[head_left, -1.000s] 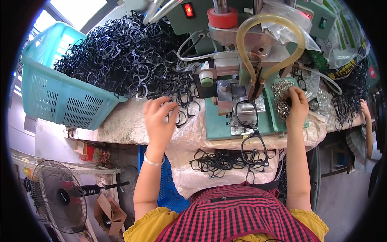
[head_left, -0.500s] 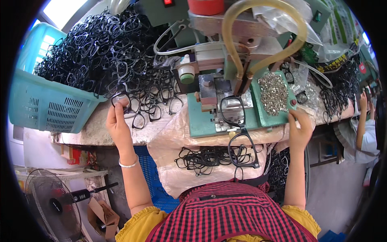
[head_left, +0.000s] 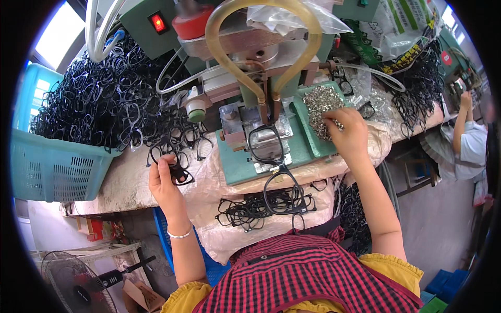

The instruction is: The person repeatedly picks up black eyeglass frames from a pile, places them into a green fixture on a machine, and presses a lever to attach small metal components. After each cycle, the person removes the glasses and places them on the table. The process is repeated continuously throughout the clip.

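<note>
In the head view, the left hand (head_left: 166, 180) is down at the front edge of the bench. Its fingers are pinched shut on a black glasses frame (head_left: 177, 169). The frame sticks out to the right of the fingers and lies over the pale sheet (head_left: 209, 182) that covers the bench. Just above the hand, more loose black frames lie about, and behind them sits a big pile of frames (head_left: 104, 99). The pile spills over a blue basket (head_left: 52, 169) on the left.

The right hand (head_left: 347, 130) is up on the right side. Its fingers curl down into a heap of small shiny metal bits (head_left: 318, 107) in a green tray (head_left: 313, 146). The fingertips touch the bits, but I cannot tell if they hold any.

Between the two hands stands a green machine (head_left: 250, 156) with a yellow hose loop (head_left: 261, 31). Another black frame (head_left: 266, 143) lies flat on its metal plate, apart from both hands. More frames (head_left: 261, 206) hang below the bench, near the red checked apron (head_left: 308, 276).
</note>
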`<state>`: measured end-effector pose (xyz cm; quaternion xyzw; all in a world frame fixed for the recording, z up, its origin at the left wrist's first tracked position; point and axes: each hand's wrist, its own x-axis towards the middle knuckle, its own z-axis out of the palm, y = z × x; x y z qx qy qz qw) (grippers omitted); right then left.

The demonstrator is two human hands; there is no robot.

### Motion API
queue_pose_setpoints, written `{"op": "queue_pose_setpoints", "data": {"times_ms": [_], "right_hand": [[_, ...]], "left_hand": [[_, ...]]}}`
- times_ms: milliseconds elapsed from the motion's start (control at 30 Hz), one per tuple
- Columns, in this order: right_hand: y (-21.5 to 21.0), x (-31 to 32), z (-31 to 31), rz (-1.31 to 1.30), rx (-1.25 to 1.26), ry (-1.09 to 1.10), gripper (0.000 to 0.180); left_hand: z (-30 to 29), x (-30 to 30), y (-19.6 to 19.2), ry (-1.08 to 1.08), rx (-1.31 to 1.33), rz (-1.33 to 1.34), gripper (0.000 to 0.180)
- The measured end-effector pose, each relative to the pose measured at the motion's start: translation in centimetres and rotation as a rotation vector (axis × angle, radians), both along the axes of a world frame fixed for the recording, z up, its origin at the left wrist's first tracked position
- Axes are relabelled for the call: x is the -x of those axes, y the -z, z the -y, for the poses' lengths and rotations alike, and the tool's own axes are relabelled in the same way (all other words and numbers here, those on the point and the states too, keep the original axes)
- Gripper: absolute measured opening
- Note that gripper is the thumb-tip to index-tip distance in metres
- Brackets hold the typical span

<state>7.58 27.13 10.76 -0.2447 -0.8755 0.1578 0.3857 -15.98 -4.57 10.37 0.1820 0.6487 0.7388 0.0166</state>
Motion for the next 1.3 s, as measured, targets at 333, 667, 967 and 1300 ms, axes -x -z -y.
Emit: {"op": "queue_pose_setpoints", "data": {"times_ms": [333,667,967,1300], "right_hand": [[-2.6,8.1,8.7,-0.665,0.606,-0.29,0.024],[-3.6,7.9,9.1,-0.712,0.86,-0.431,0.035],[-3.2,4.0,3.6,-0.389,0.569,-0.135,0.018],[1.9,-0.7,-1.5,-0.457,0.604,0.03,0.014]], "left_hand": [[-6.1,-6.8,-11.3,0.32,-0.318,-0.523,0.025],[-8.8,-3.0,-10.7,0.207,-0.254,-0.592,0.023],[-7.7,-6.2,-8.4,0.51,0.153,-1.144,0.005],[-8.7,-5.3,-6.6,0.604,0.151,-1.237,0.029]]}}
